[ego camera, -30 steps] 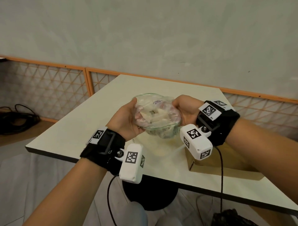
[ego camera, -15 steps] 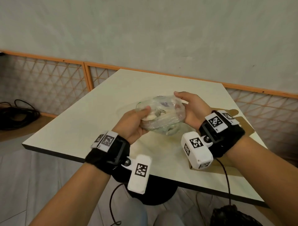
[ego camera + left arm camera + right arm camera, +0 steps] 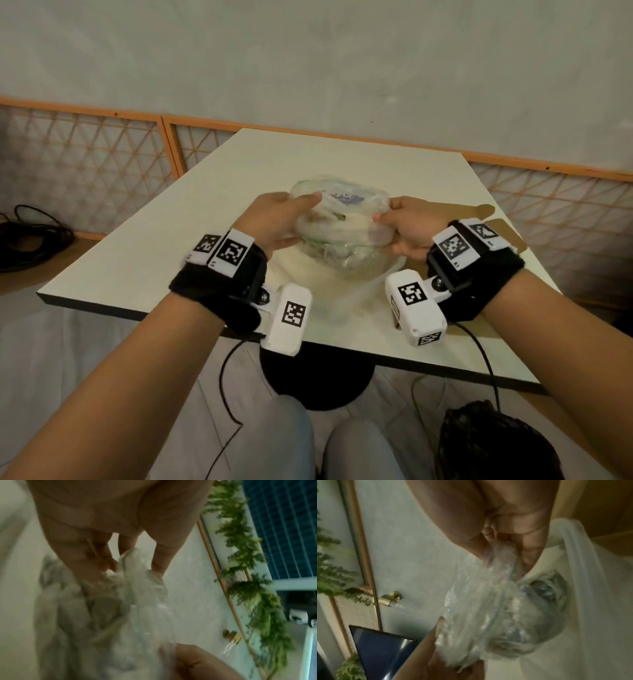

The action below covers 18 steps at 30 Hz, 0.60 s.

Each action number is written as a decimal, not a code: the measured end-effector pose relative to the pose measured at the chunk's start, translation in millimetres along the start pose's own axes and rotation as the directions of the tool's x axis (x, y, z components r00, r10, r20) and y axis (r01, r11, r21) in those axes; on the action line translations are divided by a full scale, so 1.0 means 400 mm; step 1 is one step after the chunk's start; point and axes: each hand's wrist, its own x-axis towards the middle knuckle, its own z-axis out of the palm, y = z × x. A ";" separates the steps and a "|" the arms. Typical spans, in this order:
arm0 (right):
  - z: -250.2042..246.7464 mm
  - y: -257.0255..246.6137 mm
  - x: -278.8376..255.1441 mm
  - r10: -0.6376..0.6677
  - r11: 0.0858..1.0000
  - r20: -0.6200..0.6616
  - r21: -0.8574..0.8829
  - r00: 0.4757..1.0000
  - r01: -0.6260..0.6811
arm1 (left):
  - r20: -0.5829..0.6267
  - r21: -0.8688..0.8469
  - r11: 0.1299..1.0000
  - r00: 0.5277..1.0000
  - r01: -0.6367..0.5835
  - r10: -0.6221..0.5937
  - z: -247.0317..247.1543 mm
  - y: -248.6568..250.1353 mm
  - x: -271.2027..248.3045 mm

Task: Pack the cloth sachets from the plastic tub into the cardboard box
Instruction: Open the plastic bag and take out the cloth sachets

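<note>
A clear plastic tub [image 3: 342,209] full of pale cloth sachets [image 3: 339,222] is held just above the white table [image 3: 164,253], in the middle. My left hand [image 3: 301,212] pinches its left rim, thumb on top. My right hand [image 3: 387,212] pinches the right rim. In the left wrist view the fingers [image 3: 102,561] grip the thin rim over the grey sachets [image 3: 68,608]. The right wrist view shows fingers [image 3: 527,550] clamped on the crinkled rim of the tub [image 3: 513,608]. The brown cardboard box [image 3: 496,224] lies behind my right wrist, mostly hidden.
A translucent plastic piece [image 3: 380,277] lies on the table under the tub. An orange-framed lattice fence [image 3: 85,164] runs behind the table. Black cables [image 3: 30,240] lie on the floor at left, a dark bag [image 3: 493,445] by my knees.
Both hands have turned the tub and shifted from cupping its sides to pinching its rim left and right. The tub sits lower, nearer the table.
</note>
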 end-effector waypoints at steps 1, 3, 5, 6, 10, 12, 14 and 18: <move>0.003 0.003 0.000 -0.043 0.999 -0.036 -0.004 0.998 0.043 | -0.032 0.129 0.990 0.998 -0.056 0.061 -0.009 0.003 0.008; 0.010 0.008 0.001 -0.089 0.996 -0.080 -0.016 0.993 0.088 | -0.045 0.246 0.959 0.987 -0.139 0.154 -0.023 0.003 0.019; 0.014 0.011 0.000 -0.193 0.977 -0.088 -0.112 0.977 0.183 | -0.009 0.230 0.953 0.979 -0.198 0.206 -0.030 0.002 0.020; 0.014 0.013 0.000 -0.301 0.932 -0.083 -0.235 0.950 0.275 | 0.014 0.248 0.942 0.973 -0.228 0.232 -0.033 0.003 0.022; 0.021 0.003 -0.031 -0.644 0.460 0.088 -0.749 0.760 0.477 | 0.108 0.499 0.828 0.966 -0.255 0.233 -0.030 0.018 0.038; 0.034 -0.007 -0.052 -0.621 0.393 0.211 -0.749 0.755 0.533 | 0.126 0.579 0.791 0.980 -0.197 0.152 -0.018 0.038 0.043; 0.042 -0.017 -0.060 -0.501 0.393 0.286 -0.766 0.817 0.509 | 0.174 0.637 0.754 0.983 -0.161 0.063 -0.011 0.061 0.046; 0.037 -0.046 -0.049 -0.197 0.187 0.304 -0.922 0.932 0.340 | 0.244 0.793 0.606 0.946 -0.067 -0.214 -0.015 0.101 0.047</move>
